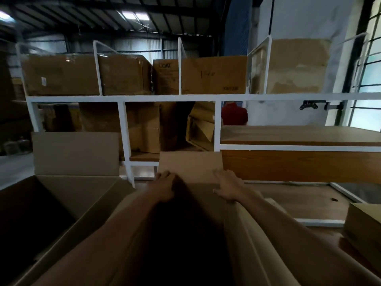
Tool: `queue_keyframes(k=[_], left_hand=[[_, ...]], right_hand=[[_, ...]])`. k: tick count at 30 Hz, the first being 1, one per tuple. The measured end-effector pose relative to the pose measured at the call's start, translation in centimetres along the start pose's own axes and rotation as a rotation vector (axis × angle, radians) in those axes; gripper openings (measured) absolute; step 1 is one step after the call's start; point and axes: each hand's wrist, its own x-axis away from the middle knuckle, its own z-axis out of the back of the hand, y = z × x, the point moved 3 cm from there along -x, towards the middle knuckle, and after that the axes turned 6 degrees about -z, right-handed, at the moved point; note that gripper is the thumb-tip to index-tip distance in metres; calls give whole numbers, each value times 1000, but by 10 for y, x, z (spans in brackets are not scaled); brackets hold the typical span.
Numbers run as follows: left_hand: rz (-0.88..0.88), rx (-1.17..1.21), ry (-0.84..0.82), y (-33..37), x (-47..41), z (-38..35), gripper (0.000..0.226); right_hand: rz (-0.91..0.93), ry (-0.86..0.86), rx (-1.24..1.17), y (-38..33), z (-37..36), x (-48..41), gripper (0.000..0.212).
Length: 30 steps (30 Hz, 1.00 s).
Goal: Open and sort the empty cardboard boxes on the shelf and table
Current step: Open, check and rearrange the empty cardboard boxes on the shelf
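— Which step is reached?
— Opening: the plain brown cardboard box [190, 165] at the wooden table [305, 195] is pressed by the right hand [226, 187], fingers flat. The grip of the left hand [165, 186] cannot be told.
— Next?
— All 4 flaps probably need folding outward.

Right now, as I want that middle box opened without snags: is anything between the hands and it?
Nothing visible stands between them. The left hand and the right hand both touch the middle box at the foot of its raised far flap. The large open box stands off to the left, clear of that spot.
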Motion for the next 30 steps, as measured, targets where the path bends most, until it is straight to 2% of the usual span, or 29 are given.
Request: queue_keyframes(k=[2, 4, 7, 9, 13, 15, 20, 23, 26, 28, 30], left_hand=[[29, -46, -29, -14, -15, -16, 70], [18, -45, 35, -22, -30, -24, 58], [44, 82, 100, -31, -45, -26, 33], [48, 116, 99, -34, -48, -24, 26], [62, -22, 65, -32, -51, -22, 31], [82, -76, 91, -27, -46, -18, 35], [169, -126, -45, -11, -9, -11, 73], [196, -206, -102, 8, 22, 1, 77], [137, -162, -48, 31, 60, 11, 66], [35, -104, -48, 50, 92, 17, 45], [-75, -21, -112, 72, 128, 15, 22]], right_hand=[[-12, -62, -110, 10, -16, -15, 47], [-10, -74, -180, 20, -29, -28, 30], [-3, -21, -294, 26, -35, -42, 26], [-35, 75, -387, 29, -36, -44, 26], [-172, 287, -553, 33, -40, -34, 19], [-223, 339, -576, 34, -37, -24, 17], [-277, 328, -497, 33, -29, 4, 16], [-240, 266, -420, 31, -26, 30, 14], [-177, 216, -424, 23, -21, 73, 16], [-195, 199, -463, 14, -14, 111, 19], [-280, 165, -603, 5, -11, 153, 20]])
